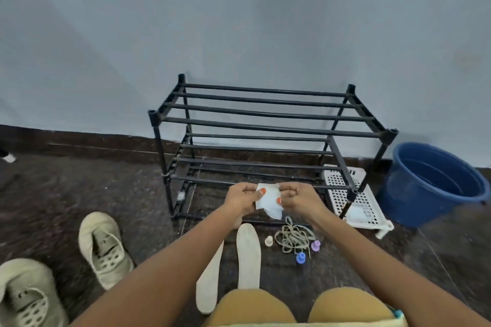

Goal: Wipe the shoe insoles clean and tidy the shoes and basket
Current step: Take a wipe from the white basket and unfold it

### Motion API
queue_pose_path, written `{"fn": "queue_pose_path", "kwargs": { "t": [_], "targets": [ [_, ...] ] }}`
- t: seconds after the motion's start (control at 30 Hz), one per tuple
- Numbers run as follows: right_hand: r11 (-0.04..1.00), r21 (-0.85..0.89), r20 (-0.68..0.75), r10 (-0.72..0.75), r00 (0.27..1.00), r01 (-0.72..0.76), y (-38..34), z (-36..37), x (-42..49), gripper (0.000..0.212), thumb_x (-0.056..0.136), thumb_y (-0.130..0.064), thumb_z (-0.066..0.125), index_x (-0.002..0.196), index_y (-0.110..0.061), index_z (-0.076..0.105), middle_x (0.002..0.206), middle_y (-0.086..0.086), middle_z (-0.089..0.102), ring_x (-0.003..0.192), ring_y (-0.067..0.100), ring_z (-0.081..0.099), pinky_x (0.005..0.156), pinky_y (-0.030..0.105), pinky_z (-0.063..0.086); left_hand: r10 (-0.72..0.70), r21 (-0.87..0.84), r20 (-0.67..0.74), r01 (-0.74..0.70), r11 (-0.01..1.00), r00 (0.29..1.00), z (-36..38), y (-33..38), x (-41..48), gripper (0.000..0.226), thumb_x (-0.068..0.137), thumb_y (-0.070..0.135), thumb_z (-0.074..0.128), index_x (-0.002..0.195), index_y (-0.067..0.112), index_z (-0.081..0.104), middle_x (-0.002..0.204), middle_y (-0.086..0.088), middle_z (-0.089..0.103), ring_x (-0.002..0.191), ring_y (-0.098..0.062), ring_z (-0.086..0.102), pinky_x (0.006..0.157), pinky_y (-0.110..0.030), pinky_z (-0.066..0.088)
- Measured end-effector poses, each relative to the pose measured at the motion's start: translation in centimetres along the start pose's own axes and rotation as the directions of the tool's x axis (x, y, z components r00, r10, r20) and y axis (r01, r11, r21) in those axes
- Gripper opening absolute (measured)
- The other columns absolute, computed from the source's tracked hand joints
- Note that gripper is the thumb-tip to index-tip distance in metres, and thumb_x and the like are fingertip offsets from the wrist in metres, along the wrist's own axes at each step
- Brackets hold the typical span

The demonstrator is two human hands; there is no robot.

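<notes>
My left hand and my right hand both pinch a white wipe, held stretched between them in front of the rack. Below the hands, two pale insoles lie side by side on the floor: one insole is fully seen, the other insole is partly hidden by my left forearm. Two beige shoes sit at the left, one shoe nearer the middle and another shoe at the bottom corner. A white perforated basket lies on the floor under the rack's right end.
A black two-tier shoe rack stands against the wall. A blue tub sits at the right. A tangle of laces and small cream, purple and blue pieces lie beside the insoles. My knees fill the bottom edge.
</notes>
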State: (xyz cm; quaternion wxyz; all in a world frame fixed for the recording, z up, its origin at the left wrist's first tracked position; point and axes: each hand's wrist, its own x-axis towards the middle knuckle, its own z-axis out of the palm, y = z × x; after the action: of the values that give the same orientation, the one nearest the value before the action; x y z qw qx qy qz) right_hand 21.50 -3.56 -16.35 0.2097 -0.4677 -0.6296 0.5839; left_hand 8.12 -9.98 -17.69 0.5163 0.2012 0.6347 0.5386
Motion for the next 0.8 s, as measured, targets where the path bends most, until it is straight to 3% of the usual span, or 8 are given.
{"fn": "queue_pose_path", "kwargs": {
  "t": [0.1, 0.23, 0.37, 0.47, 0.67, 0.8],
  "targets": [
    [1.0, -0.03, 0.004, -0.001, 1.0, 0.002, -0.6, 1.5, 0.0, 0.029, 0.078, 0.015, 0.056, 0.097, -0.007, 0.058, 0.05, -0.008, 0.061, 0.045, -0.001, 0.057, 0.048, 0.016, 0.047, -0.013, -0.049, 0.034, 0.015, 0.999, 0.999, -1.3, 0.1, -0.8, 0.026, 0.089, 0.004, 0.06, 0.114, -0.004, 0.057, 0.102, -0.014, 0.061, 0.081, -0.018, 0.062, 0.057, -0.019, 0.053],
    [1.0, -0.009, 0.034, 0.013, 0.999, -0.013, 0.1, 3.7, 0.6, 0.03, 0.079, 0.007, 0.062, 0.106, -0.004, 0.058, 0.076, 0.005, 0.063, 0.06, 0.008, 0.061, 0.051, 0.018, 0.049, -0.044, -0.055, 0.005, 0.044, 0.998, 0.999, -3.3, -0.7, -0.9, 0.026, 0.092, 0.011, 0.058, 0.116, 0.0, 0.056, 0.109, -0.012, 0.063, 0.091, -0.02, 0.06, 0.061, -0.022, 0.054],
    [0.994, 0.079, 0.061, 0.074, 0.995, -0.078, 2.4, 6.5, 1.9, 0.027, 0.081, 0.004, 0.062, 0.107, -0.002, 0.058, 0.087, 0.01, 0.065, 0.072, 0.015, 0.063, 0.056, 0.021, 0.053, -0.088, -0.014, -0.041, 0.088, 0.996, 0.995, -5.9, -3.0, 0.0, 0.029, 0.095, 0.019, 0.053, 0.119, 0.003, 0.057, 0.109, -0.009, 0.062, 0.093, -0.018, 0.06, 0.068, -0.025, 0.054],
    [0.98, 0.14, 0.095, 0.132, 0.987, -0.144, 5.2, 8.5, 2.8, 0.021, 0.084, 0.001, 0.06, 0.104, -0.002, 0.059, 0.09, 0.01, 0.066, 0.074, 0.014, 0.063, 0.053, 0.018, 0.051, -0.136, 0.012, -0.061, 0.137, 0.991, 0.989, -7.4, -5.4, 1.3, 0.026, 0.094, 0.01, 0.054, 0.119, 0.002, 0.056, 0.114, -0.012, 0.062, 0.095, -0.02, 0.06, 0.062, -0.022, 0.052],
    [0.942, 0.193, 0.125, 0.253, 0.959, -0.273, 11.9, 11.7, 4.8, 0.025, 0.085, -0.011, 0.062, 0.107, 0.0, 0.062, 0.102, 0.013, 0.066, 0.086, 0.02, 0.062, 0.073, 0.027, 0.052, -0.274, -0.027, -0.07, 0.272, 0.962, 0.959, -8.5, -11.3, 4.1, 0.013, 0.091, 0.002, 0.056, 0.103, 0.004, 0.057, 0.105, -0.015, 0.061, 0.091, -0.024, 0.06, 0.061, -0.024, 0.054],
    [0.921, 0.198, 0.112, 0.32, 0.941, -0.337, 15.8, 13.1, 5.6, 0.015, 0.083, -0.013, 0.065, 0.095, -0.004, 0.066, 0.092, 0.011, 0.067, 0.08, 0.018, 0.061, 0.068, 0.025, 0.049, -0.346, -0.031, -0.066, 0.345, 0.938, 0.936, -8.3, -14.8, 5.6, 0.005, 0.09, 0.004, 0.06, 0.088, 0.008, 0.059, 0.094, -0.01, 0.063, 0.08, -0.016, 0.063, 0.053, -0.018, 0.054]
  ]
}}
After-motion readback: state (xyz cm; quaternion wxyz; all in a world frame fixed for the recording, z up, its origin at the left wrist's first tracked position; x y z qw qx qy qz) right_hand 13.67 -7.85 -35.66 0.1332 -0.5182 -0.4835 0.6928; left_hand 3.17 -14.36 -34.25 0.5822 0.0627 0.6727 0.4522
